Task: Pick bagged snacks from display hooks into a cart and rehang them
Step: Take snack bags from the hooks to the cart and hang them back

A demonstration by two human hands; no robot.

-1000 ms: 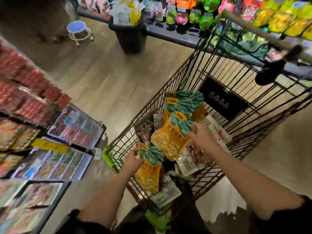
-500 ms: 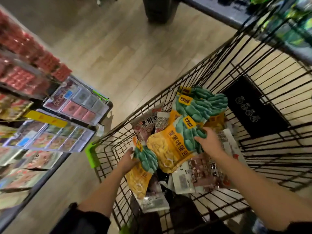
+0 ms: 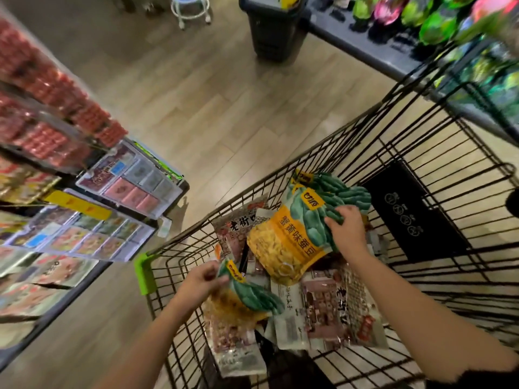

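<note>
A black wire shopping cart (image 3: pixel 421 130) fills the lower right, holding several snack bags. My left hand (image 3: pixel 200 282) grips the top of a yellow-and-green snack bag (image 3: pixel 244 300) near the cart's near-left corner. My right hand (image 3: pixel 346 228) grips the green upper part of a second, larger yellow-and-green bag (image 3: pixel 283 245) lying mid-cart. More bags of the same kind (image 3: pixel 339 189) lie behind it. Brown and white printed bags (image 3: pixel 334 307) lie underneath.
A display rack of bagged snacks (image 3: pixel 92 237) stands to the left, with red packs (image 3: pixel 50 113) above. A black bin (image 3: pixel 276 26) and a small blue stool (image 3: pixel 189 5) stand on the wooden floor ahead. Another shelf of colourful bags (image 3: pixel 438 26) runs along the top right.
The view has tilted up and shifted. My left hand's bag has sunk lower and tilted in the cart. My right hand has closed further on the larger bag's green top.
</note>
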